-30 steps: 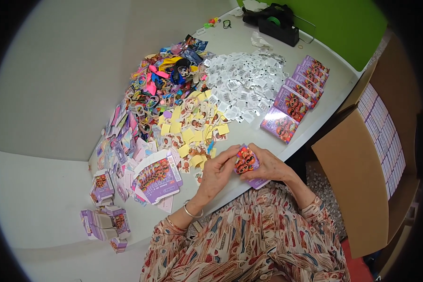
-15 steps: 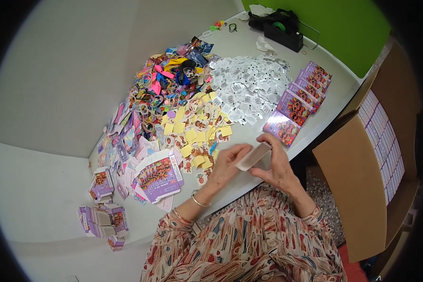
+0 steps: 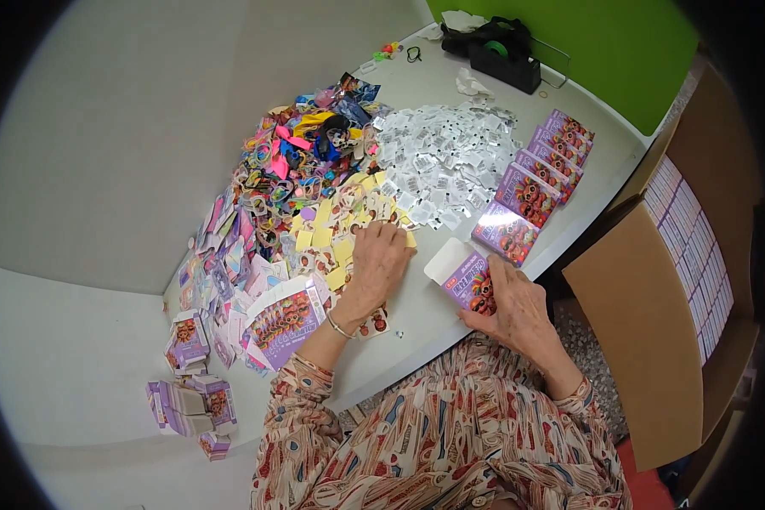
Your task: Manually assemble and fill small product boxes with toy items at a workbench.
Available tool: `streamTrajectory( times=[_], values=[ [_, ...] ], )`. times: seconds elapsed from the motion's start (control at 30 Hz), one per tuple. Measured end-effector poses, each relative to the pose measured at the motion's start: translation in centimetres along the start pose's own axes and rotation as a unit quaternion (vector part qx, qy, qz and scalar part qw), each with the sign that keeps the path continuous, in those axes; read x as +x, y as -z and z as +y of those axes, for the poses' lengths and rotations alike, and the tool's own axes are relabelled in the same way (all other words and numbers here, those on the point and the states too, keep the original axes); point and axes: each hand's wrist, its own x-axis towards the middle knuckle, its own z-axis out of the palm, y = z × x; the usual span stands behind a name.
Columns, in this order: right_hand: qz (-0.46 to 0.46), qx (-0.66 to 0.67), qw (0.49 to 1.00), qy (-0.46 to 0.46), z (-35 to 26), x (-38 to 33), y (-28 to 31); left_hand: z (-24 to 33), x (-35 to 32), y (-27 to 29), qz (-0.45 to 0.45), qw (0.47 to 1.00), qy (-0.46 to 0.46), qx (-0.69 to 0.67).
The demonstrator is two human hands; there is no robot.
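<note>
At the far left edge of the white table [image 3: 93, 340], folded purple cartons [image 3: 187, 404] sit untouched, with flat purple box blanks [image 3: 285, 319] just right of them. Your left hand [image 3: 376, 263] has let go of the small purple box [image 3: 472, 285] it shared with the other hand half a second ago and now lies flat, fingers spread, on the yellow sticker sheets [image 3: 340, 229]; whether it has pinched one yet is hidden. Beyond it lie the heap of coloured trinkets [image 3: 302, 161] and the pile of white sachets [image 3: 446, 157]. Your right hand [image 3: 514, 306] alone holds the box near the table's near edge, white flap open towards the stickers. So the box looks ready for filling. Right of it runs the row of finished purple boxes [image 3: 535, 183], then the brown cardboard carton [image 3: 654, 314].
</note>
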Motion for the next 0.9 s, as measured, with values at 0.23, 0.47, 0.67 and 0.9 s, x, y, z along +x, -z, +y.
streamTrajectory(
  times=[0.23,0.47,0.67,0.9],
  values=[
    [-0.046,-0.038,0.998,-0.016,-0.6,0.6,0.2,-0.7,0.2,-0.7,0.003,0.997,-0.032,0.070],
    [-0.038,-0.039,0.998,0.009,-0.2,1.3,-0.7,0.8,1.6,3.9,0.031,0.970,0.120,-0.208],
    [-0.039,-0.035,0.998,0.020,-0.3,1.7,-0.6,0.5,1.4,4.2,-0.108,0.840,0.300,-0.438],
    [-0.041,-0.022,0.999,0.011,-0.2,1.6,-0.5,0.8,2.1,2.7,-0.109,0.914,0.126,-0.370]
  ],
)
